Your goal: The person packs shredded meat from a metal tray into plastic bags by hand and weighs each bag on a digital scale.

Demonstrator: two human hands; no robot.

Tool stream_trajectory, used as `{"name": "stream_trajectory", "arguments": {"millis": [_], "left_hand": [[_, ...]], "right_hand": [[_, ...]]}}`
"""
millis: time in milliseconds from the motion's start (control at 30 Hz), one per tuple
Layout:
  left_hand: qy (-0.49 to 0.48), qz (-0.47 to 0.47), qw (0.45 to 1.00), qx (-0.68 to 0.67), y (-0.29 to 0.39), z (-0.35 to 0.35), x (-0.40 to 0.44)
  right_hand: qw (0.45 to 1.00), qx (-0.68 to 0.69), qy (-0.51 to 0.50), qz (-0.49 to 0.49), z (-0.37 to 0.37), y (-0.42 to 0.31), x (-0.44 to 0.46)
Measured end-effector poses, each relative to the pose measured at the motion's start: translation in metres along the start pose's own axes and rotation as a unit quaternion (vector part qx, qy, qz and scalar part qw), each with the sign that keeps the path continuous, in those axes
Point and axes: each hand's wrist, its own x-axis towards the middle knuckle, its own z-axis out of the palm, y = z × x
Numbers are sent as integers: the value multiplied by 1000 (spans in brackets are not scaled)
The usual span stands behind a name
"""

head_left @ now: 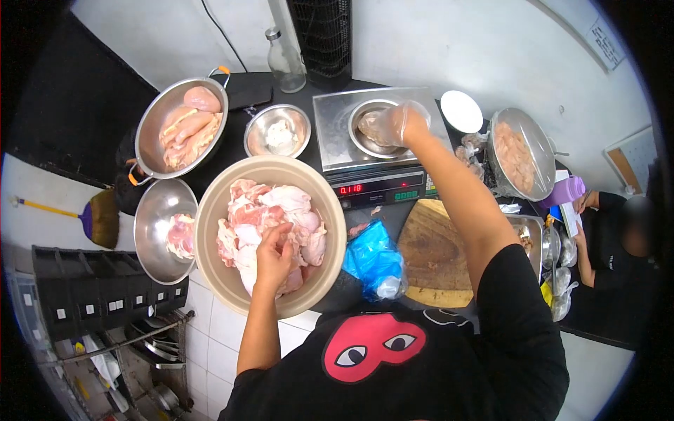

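Observation:
My left hand [274, 254] is over raw chicken pieces [291, 210] in a large beige tub [330, 217]. Its fingers are curled together, and what they hold, if anything, is hidden. My right hand [404, 125], in a clear plastic glove, reaches into a small steel bowl [359, 145] on the weighing scale [333, 133]. It touches a piece of meat [372, 128] there; whether the fingers close on it is unclear. The red display [349, 189] reads 0.118.
Steel bowls with chicken [146, 133] stand at the left, beside a small bowl [260, 145]. Below the scale lie a blue bag [372, 259] and wooden board [435, 252]. Right are a white plate [461, 111], a pan of meat [544, 151] and another person [611, 231].

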Motion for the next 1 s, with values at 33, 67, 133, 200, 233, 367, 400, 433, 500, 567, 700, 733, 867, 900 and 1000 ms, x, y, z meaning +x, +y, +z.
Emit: {"name": "stream_trajectory", "arguments": {"millis": [33, 67, 133, 200, 233, 367, 400, 433, 500, 567, 700, 733, 867, 900, 1000], "left_hand": [[2, 2, 1000, -4, 0, 0, -1], [5, 4, 1000, -9, 1, 0, -2], [0, -11, 1000, -3, 1, -2, -6], [-4, -19, 1000, -1, 1, -3, -9], [-5, -18, 1000, -1, 1, -3, -11], [-12, -19, 1000, -9, 0, -3, -16], [-14, -20, 1000, -10, 1, -2, -17], [-16, -20, 1000, -11, 1, -2, -19], [-17, -13, 1000, -16, 2, 0, -21], [-15, 2, 1000, -22, 3, 1, -24], [-25, -8, 999, -21, 14, -1, -32], [-22, -1, 1000, -19, 13, 0, -34], [-42, 42, 998, 0, 5, 6, -37], [-46, 27, 999, 1, 10, 6, -42], [-69, -2, 998, -7, -3, -1, -55]], "right_hand": [[1000, 22, 4, 6, -5, -2, -5], [999, 43, 8, 12, -10, -4, -9], [995, 40, 90, -10, -5, 1, -4], [982, 88, 167, -14, -7, 5, -8], [969, 136, 204, -8, -13, 7, -16], [864, 484, 99, 98, -56, 3, -51], [828, 542, 102, 98, -54, 6, -57], [789, 597, 104, 99, -50, 12, -63], [719, 678, 113, 105, -44, 20, -75], [660, 731, 128, 119, -39, 27, -89], [567, 807, 102, 130, -36, 47, -119], [556, 817, 96, 117, -34, 52, -125], [507, 841, 131, 135, -28, 85, -191], [515, 834, 136, 145, -20, 101, -210], [563, 775, 174, 226, 4, 153, -276]]}}
